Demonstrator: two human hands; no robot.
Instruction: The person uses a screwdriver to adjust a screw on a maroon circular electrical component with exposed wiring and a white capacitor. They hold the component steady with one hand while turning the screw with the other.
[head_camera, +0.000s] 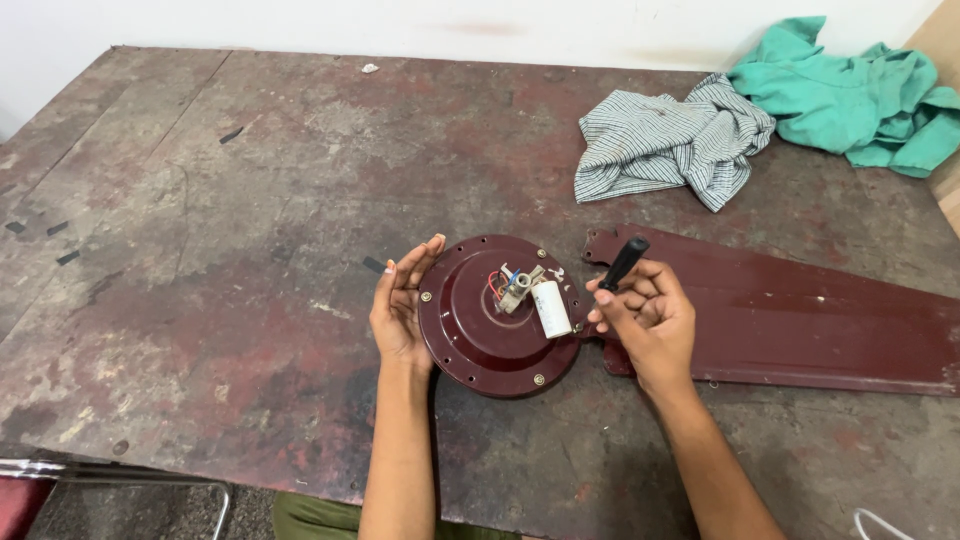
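between hands (400, 305), maroon fan motor (495, 315)

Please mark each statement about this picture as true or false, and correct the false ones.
1. The right hand holds a black-handled tool. True.
2. The left hand lies flat on the table, far from the motor. False: it rests against the motor's left edge.
3. A white capacitor sits on the motor. True.
4. The fan blade lies left of the motor. False: it lies to the right.
5. Both cloths are green. False: one cloth is green, the other striped.
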